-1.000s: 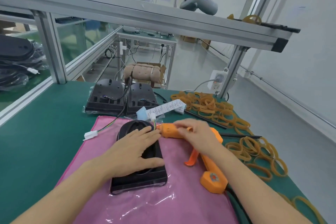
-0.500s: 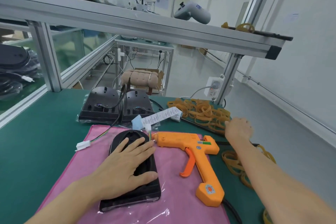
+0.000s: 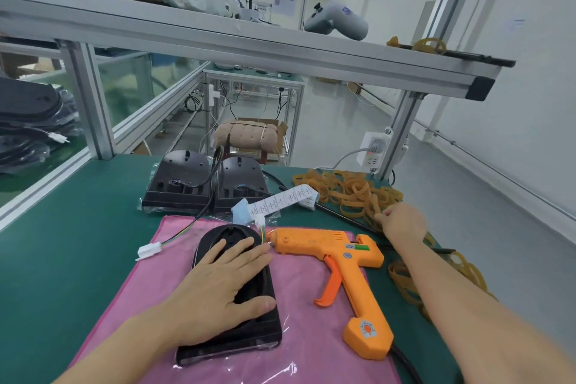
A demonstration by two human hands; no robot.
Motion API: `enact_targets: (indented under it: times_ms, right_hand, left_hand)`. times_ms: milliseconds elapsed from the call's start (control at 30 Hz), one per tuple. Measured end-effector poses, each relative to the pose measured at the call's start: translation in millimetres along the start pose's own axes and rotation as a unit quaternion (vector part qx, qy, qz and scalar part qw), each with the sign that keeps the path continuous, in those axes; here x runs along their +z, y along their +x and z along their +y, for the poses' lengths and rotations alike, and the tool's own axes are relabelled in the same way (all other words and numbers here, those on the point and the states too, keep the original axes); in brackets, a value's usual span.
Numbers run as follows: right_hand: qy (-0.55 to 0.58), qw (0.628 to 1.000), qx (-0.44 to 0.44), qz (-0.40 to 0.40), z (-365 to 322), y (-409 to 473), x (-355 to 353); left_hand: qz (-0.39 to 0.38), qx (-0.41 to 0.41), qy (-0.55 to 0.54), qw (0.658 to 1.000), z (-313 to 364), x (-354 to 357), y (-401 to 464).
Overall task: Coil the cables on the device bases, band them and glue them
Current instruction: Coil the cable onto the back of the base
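Two hands out, your L hand point(image 3: 218, 293) flat w/ fingers straight on black base point(image 3: 258, 312), R hand point(image 3: 402, 223) pinching rubber bands point(image 3: 352, 190) at 1 o'clock, glue gun point(image 3: 336, 259) lying between.

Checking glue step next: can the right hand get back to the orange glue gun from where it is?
Probably yes. The right hand is at the pile of tan rubber bands, and the orange glue gun lies uncovered on the pink cloth just beside it, nothing between.
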State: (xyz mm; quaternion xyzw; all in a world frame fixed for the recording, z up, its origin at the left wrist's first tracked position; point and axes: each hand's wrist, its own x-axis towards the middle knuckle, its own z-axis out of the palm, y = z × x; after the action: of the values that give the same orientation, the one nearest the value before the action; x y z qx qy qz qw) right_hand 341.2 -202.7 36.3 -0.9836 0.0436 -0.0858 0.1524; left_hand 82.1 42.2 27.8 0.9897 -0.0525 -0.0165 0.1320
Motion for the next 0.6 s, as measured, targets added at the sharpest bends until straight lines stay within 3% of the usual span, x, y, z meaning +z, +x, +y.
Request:
enact_targets:
  times_ms: [133,267,333,400,500,600]
  right_hand:
    - [0.030,0.999,-0.009,0.034,-5.5,-1.3,-8.2]
    - [0.166,0.983,-0.066,0.035,-13.9,-12.9,-24.2]
    - [0.323,0.940,-0.094,-0.050,-23.9,-29.2,-35.3]
    - [0.449,0.871,-0.103,-0.170,-38.9,-55.9,-47.1]
    - [0.521,0.793,-0.138,-0.284,-60.7,-96.0,-52.8]
    - [0.565,0.721,-0.163,-0.367,-80.1,-133.6,-50.2]
  left_hand:
    - [-0.005,0.014,-0.012,1.000,-3.2,-0.1,0.7]
    - [-0.026,0.007,-0.087,0.996,-4.7,-4.8,5.2]
    - [-0.019,0.001,-0.131,0.991,-0.7,-12.1,6.8]
    - [0.049,0.021,-0.156,0.986,7.9,-20.6,11.0]
    - [0.210,0.015,-0.204,0.956,19.8,-31.1,27.3]
    - [0.232,-0.019,-0.272,0.934,25.4,-42.3,46.7]
